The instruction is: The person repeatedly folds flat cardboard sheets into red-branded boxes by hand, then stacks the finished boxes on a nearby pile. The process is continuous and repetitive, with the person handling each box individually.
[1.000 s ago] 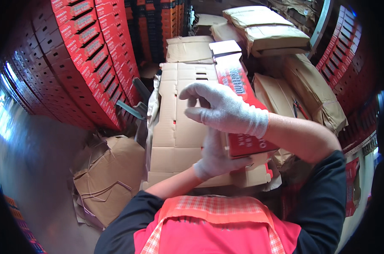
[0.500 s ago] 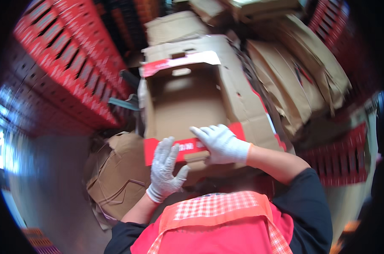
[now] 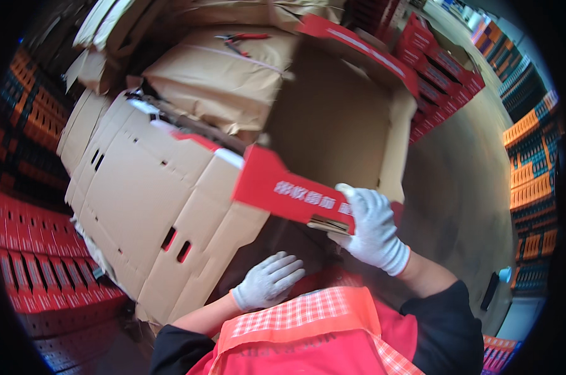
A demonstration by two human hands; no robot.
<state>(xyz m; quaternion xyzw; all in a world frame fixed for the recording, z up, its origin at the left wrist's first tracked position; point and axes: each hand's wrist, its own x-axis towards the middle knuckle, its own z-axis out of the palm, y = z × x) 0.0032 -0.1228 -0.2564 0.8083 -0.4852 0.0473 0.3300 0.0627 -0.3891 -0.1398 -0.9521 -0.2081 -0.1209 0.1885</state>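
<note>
A red-walled cardboard tray [image 3: 339,119], brown inside, is held up to the right of the flat sheets. My right hand [image 3: 377,231], in a white glove, is closed on its near wall at the right end, by a handle cutout. In front of my apron, my gloved left hand [image 3: 270,281] holds nothing, fingers stretched out side by side, apart from the tray. Flat, unfolded cardboard blanks [image 3: 152,194] lie stacked at the left, close to the left hand; dark slots and red-edged cutouts show on the top one.
Paper-wrapped bundles [image 3: 214,94] lie beyond the stack, with red-handled pliers [image 3: 242,42] on top. Folded red trays [image 3: 442,69] stand piled at the far right. Red box stacks [image 3: 52,275] line the left; orange and dark stacks [image 3: 533,187] stand right of the floor [image 3: 464,187].
My view has turned right. The tray has left the flat stack and swung right in my right hand. My left hand has let go of the tray's near wall.
</note>
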